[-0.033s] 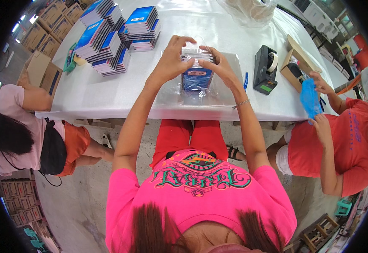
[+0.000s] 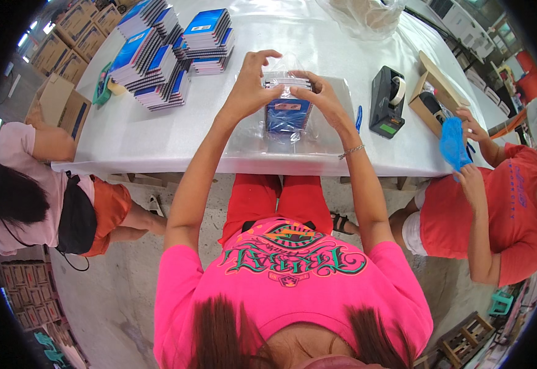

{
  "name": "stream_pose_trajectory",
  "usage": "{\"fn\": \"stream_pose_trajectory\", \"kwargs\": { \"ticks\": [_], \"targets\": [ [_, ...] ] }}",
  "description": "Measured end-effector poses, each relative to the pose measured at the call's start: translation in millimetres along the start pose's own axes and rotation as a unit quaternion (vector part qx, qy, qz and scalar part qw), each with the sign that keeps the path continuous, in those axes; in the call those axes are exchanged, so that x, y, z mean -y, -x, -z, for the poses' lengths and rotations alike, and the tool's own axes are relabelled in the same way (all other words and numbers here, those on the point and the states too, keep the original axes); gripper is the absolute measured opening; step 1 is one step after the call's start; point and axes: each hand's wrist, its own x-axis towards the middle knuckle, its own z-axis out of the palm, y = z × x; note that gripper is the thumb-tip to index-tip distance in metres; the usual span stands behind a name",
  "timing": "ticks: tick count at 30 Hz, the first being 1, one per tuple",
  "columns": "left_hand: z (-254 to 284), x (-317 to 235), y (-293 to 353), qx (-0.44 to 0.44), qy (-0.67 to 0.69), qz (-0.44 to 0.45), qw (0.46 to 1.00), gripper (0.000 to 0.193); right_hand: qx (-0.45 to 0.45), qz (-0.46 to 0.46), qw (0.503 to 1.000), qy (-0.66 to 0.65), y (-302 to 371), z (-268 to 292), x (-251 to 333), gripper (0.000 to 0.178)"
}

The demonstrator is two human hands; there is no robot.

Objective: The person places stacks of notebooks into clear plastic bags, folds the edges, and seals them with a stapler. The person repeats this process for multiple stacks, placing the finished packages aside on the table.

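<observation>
A small stack of blue-covered notebooks (image 2: 288, 118) in a clear plastic bag stands in front of me at the table's near side. My left hand (image 2: 251, 87) is at its left, fingers spread and curved above it, the thumb against the bag near the top edge. Nothing shows gripped between those fingers. At the right, my right hand (image 2: 321, 99) curls round the top of the stack, index finger behind and thumb in front. Loose clear film stands up between my hands. Under the stack lie flat clear plastic bags (image 2: 331, 145).
Piles of blue spiral notebooks (image 2: 148, 61) stand at the far left. To the right are a blue pen-like tool (image 2: 359, 119), a black tape dispenser (image 2: 386, 103) and an open carton (image 2: 431, 86). One co-worker at right handles a blue mesh-like piece (image 2: 453, 144); another stands at left.
My left fingers have risen slightly, and the film between my hands has shifted. At right, the co-worker's blue piece has changed shape a little. The notebook stack stays in place.
</observation>
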Motion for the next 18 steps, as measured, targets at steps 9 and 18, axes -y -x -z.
{"fn": "stream_pose_trajectory", "kwargs": {
  "ticks": [9, 18],
  "targets": [
    [-17, 27, 6, 0.088, 0.329, 0.27, 0.901, 0.021, -0.042, 0.023, 0.993, -0.105, 5, -11, -8, 0.031],
    [-17, 27, 12, 0.088, 0.344, 0.206, 0.912, 0.012, 0.025, 0.069, 0.992, 0.099, 21, -1, 27, 0.037]
  ]
}}
